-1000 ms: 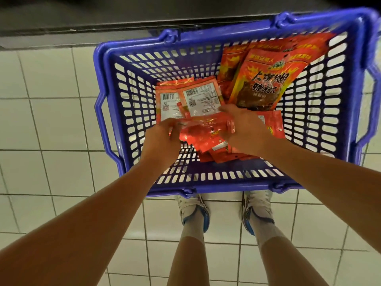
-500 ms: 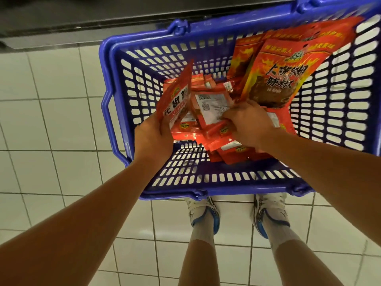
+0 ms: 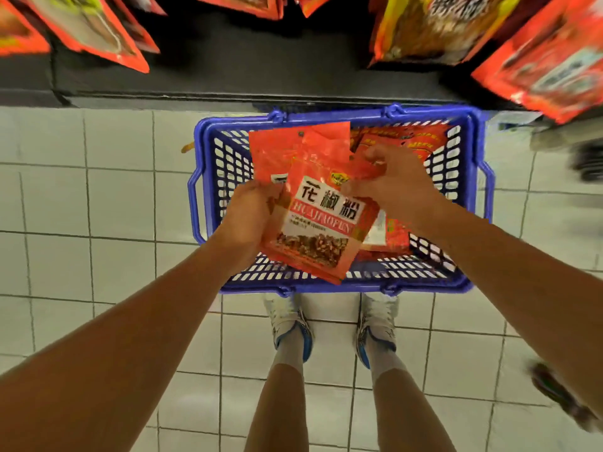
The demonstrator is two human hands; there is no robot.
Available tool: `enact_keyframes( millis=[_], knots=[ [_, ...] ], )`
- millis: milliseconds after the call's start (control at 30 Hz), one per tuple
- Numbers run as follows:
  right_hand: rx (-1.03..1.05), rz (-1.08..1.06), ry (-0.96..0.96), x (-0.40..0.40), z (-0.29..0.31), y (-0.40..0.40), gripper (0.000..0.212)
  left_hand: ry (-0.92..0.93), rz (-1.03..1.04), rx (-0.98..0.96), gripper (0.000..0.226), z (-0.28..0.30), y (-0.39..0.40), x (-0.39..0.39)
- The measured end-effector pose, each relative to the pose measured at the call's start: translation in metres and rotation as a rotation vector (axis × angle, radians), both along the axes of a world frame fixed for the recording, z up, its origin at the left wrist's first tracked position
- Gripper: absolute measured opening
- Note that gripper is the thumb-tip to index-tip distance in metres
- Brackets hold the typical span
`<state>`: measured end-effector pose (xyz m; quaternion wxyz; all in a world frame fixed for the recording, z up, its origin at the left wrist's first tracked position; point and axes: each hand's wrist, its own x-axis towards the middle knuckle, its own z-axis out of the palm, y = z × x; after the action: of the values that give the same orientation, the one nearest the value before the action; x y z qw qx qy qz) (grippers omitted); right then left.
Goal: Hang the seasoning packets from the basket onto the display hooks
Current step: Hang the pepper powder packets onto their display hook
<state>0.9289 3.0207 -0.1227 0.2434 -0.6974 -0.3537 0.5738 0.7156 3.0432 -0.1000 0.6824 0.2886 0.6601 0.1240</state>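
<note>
Both hands' fingers grip seasoning packets (image 3: 318,220) above the blue basket (image 3: 208,177), apparently still holding more.

The basket (image 3: 473,203) stands on the floor (image 3: 98,197), just beyond the person's shoes (image 3: 290,324), with its far rim against the base of the display. More seasoning packets (image 3: 421,138) lie inside it, toward its right and far side. Above the basket, between the left hand (image 3: 251,216) and right hand (image 3: 394,184), is a fan of packets (image 3: 321,223). Hanging packets (image 3: 424,27) line the far edge, left and right.
</note>
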Motion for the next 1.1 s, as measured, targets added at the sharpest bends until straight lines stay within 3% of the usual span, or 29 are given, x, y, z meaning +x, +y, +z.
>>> enact_keyframes(
  millis=[67, 233, 367, 600, 667, 800, 967, 1100],
  knots=[
    [0.010, -0.197, 0.086, 0.000, 0.028, 0.000, 0.031, -0.054, 0.074, -0.024, 0.026, 0.031, 0.000, 0.006],
    [0.038, -0.418, 0.296, -0.001, 0.133, -0.002, 0.022, -0.027, 0.056, 0.150, 0.012, 0.125, 0.002, 0.010],
    [0.137, -0.552, 0.411, 0.007, 0.244, 0.005, 0.016, -0.082, 0.094, 0.228, 0.024, 0.229, 0.007, 0.017],
    [0.410, -0.493, 0.398, 0.037, 0.482, 0.040, 0.003, -0.026, 0.046, 0.644, 0.023, 0.454, 0.035, 0.021],
    [0.515, -0.448, 0.332, 0.046, 0.552, 0.047, 0.014, -0.033, 0.051, 0.745, 0.022, 0.521, 0.043, 0.020],
    [0.723, -0.379, 0.205, 0.058, 0.675, 0.054, 0.009, -0.028, 0.044, 0.949, 0.018, 0.636, 0.055, 0.016],
    [0.931, -0.377, 0.117, 0.075, 0.791, 0.059, 0.018, -0.246, 0.142, 1.031, 0.012, 0.751, 0.065, 0.019],
    [1.086, -0.375, 0.043, 0.079, 0.856, 0.063, 0.009, -0.251, 0.257, 1.150, 0.018, 0.815, 0.074, 0.015]
  ],
)
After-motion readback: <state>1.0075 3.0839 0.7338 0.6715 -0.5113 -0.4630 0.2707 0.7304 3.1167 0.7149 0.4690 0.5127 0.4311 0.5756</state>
